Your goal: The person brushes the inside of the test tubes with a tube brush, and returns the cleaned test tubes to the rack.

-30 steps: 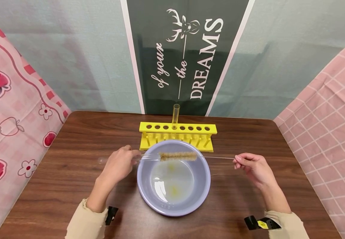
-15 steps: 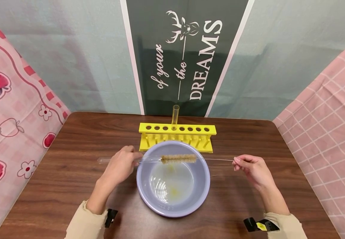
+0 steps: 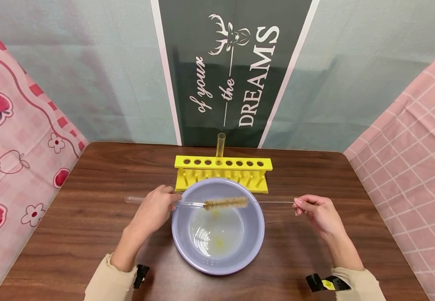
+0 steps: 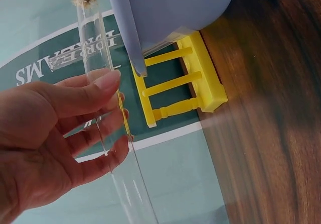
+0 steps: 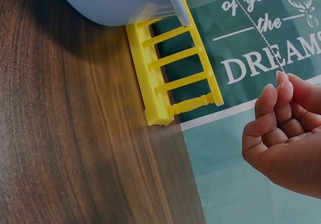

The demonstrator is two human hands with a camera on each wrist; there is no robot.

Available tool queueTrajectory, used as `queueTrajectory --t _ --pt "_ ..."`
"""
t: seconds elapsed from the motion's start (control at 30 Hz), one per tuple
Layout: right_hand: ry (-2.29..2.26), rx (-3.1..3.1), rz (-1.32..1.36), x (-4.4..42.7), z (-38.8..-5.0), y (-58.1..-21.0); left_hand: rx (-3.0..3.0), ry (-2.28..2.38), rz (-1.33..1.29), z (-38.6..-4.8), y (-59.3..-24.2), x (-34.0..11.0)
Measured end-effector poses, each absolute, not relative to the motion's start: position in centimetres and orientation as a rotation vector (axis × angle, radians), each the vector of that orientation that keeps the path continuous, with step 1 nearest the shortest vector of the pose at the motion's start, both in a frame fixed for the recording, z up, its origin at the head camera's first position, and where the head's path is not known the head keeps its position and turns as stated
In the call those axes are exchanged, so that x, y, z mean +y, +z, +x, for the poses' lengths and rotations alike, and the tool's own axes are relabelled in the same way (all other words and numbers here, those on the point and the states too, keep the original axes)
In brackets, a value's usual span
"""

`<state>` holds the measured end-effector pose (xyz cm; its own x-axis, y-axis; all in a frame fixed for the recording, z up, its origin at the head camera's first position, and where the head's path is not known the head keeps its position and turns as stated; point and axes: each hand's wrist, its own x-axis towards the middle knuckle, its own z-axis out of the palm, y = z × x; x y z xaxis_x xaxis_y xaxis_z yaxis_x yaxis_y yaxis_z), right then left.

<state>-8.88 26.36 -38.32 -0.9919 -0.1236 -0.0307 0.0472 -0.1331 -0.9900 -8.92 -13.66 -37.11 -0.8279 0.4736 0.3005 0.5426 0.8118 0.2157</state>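
Observation:
A clear glass test tube [image 3: 191, 204] lies almost level over the left rim of the basin. My left hand [image 3: 156, 209] grips it around its middle; in the left wrist view the thumb and fingers [image 4: 103, 86] curl about the glass. The tan bristles of a test tube brush [image 3: 226, 203] sit right at the tube's mouth, above the basin; how far the tip is inside is hard to tell. Off to the right, my right hand [image 3: 321, 213] pinches the end of the brush's thin twisted-wire handle [image 5: 261, 33] between thumb and fingertips.
Below the brush stands a lavender basin [image 3: 177, 246] with water and yellowish spots in it. Behind it is a yellow test tube rack [image 3: 195, 165], with one upright tube [image 3: 221, 146]. Fabric hangs along the back and sides of the wooden table [image 3: 289, 259].
The brush and the tube's mouth have dropped slightly and now tilt a little. The tube, blurred earlier, looks steadier. Both hands keep their holds and have barely moved.

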Motion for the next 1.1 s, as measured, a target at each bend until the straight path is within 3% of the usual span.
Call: queueTrajectory --t 0.33,0.6,1.1 --pt "-2.244 2.031 -0.134 26.2 -8.9 -39.3 -2.761 -0.461 -0.741 -8.7 -37.0 -12.9" --pt "-2.048 2.199 0.018 25.0 -8.7 -38.1 -2.776 -0.317 -0.718 -8.6 -36.5 -12.0" --pt "-1.863 2.313 -0.060 24.4 -9.0 -38.0 -2.701 -0.331 -0.750 -8.6 -36.4 -11.6"
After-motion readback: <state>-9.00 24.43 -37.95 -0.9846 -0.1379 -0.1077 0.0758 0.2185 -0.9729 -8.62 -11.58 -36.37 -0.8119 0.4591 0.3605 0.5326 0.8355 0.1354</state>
